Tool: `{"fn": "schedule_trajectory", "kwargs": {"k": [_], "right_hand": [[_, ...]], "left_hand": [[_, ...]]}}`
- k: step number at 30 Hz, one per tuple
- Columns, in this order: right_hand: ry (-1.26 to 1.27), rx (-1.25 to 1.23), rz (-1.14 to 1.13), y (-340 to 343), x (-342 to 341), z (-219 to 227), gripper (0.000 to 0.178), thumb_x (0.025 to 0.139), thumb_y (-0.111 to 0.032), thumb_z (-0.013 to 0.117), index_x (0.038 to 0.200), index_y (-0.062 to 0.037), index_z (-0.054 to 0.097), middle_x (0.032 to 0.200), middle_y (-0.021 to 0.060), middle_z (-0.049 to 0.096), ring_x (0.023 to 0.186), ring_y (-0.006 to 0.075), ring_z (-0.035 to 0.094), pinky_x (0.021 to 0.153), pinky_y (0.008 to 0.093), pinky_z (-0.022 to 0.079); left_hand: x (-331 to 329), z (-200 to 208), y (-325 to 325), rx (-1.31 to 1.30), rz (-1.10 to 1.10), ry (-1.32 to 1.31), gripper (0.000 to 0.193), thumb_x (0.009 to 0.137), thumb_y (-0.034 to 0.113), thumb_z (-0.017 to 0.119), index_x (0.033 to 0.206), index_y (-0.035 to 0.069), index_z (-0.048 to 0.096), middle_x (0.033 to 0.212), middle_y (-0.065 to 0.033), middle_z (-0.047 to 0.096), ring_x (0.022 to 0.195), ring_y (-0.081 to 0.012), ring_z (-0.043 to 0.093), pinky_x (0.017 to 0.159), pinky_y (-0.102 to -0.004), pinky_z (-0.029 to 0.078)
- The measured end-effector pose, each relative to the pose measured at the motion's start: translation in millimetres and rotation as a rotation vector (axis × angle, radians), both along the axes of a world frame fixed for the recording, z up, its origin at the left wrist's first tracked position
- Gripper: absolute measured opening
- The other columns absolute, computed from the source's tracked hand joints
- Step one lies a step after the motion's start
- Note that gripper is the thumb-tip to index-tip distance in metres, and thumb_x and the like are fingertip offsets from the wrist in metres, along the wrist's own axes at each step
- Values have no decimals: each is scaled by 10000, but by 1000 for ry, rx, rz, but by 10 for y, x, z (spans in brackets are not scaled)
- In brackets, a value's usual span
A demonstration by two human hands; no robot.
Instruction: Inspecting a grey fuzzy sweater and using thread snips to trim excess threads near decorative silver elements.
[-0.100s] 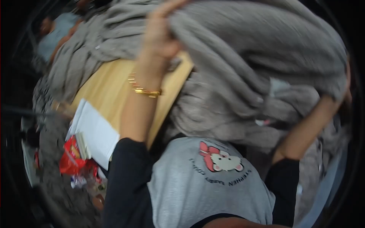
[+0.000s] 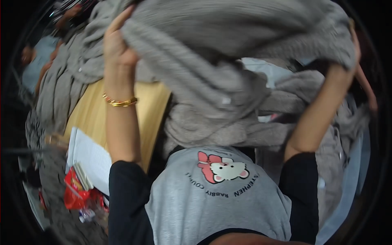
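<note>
Pale blue clothes a person [image 2: 37, 67] far out to the left of the left grip, beside gathered grey fabric [image 2: 61, 92]. Below and left of that grip are a red packet [image 2: 72, 200], its print too small to read, and a white sheet of paper [image 2: 90, 153], its markings illegible. Directly beneath the grip, a pale wooden tabletop [image 2: 92, 108] shows behind the forearm, with a gold bracelet [image 2: 122, 103] around the wrist.

The left hand [image 2: 118, 49], fingers upward, is closed on the left edge of a grey cloth [image 2: 228, 32]. Raised between both hands, this cloth has its long axis running side to side; one fold slants from the left hand down and rightward. Which end is its top cannot be told. A small white tag [image 2: 226, 101] sits low between the grips, blurred. Under it lies a heap of grey cloth [image 2: 204, 126]; nearer the body, the wearer's shirt [image 2: 179, 212] bears a cartoon animal and curved dark lettering.

The right hand [image 2: 353, 47] has hold of the cloth's right end, its palm covered, so how tightly cannot be told. Just beyond it hangs another person's arm [image 2: 366, 85].
</note>
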State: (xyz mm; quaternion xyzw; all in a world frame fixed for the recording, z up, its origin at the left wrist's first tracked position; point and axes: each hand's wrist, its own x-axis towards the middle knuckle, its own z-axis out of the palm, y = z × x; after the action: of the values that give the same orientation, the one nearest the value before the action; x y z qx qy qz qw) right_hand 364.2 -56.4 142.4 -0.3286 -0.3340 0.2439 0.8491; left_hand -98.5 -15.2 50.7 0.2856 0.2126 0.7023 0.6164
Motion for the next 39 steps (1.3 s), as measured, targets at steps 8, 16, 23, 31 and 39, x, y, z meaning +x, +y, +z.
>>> {"fn": "schedule_trajectory", "kwargs": {"k": [8,16,23,31,39], "right_hand": [[7,129,1153,213,746,-183,214,959,-240,546,908,-66,659,738,44,670,611,171,616,586,314,519],[317,-12,763,194,-97,-147,226,961,-245,525,897,-55,629,721,30,635,626,173,611,608,338,512],[-27,135,909,-227,-766,-73,220,998,-226,463,1023,-41,579,768,44,610,614,204,649,362,211,402],[-125,-181,923,-283,-670,-576,411,998,-260,468,1307,10,477,1170,205,625,595,148,652,375,186,379],[-857,-303,704,-465,-1076,-1229,406,891,-261,645,1214,-15,625,1054,151,685,412,19,441,395,134,359]], "left_hand": [[-123,-1046,298,-184,228,549,546,858,136,649,1341,-32,458,1172,-165,622,1065,-229,614,915,-355,483],[1458,-640,-351,537,98,1093,480,840,190,688,1269,21,554,1264,-159,547,1194,-267,506,1032,-371,374],[2284,-35,-559,953,470,996,501,903,107,612,1354,19,413,1099,-135,624,900,-246,671,788,-327,552],[1580,-241,-543,-46,-389,168,253,940,182,556,1091,-9,626,1047,-103,679,949,-178,656,843,-302,523],[1160,-514,-301,-56,-484,144,275,969,184,525,1137,-22,591,1094,-132,660,977,-216,662,861,-332,543]]}}
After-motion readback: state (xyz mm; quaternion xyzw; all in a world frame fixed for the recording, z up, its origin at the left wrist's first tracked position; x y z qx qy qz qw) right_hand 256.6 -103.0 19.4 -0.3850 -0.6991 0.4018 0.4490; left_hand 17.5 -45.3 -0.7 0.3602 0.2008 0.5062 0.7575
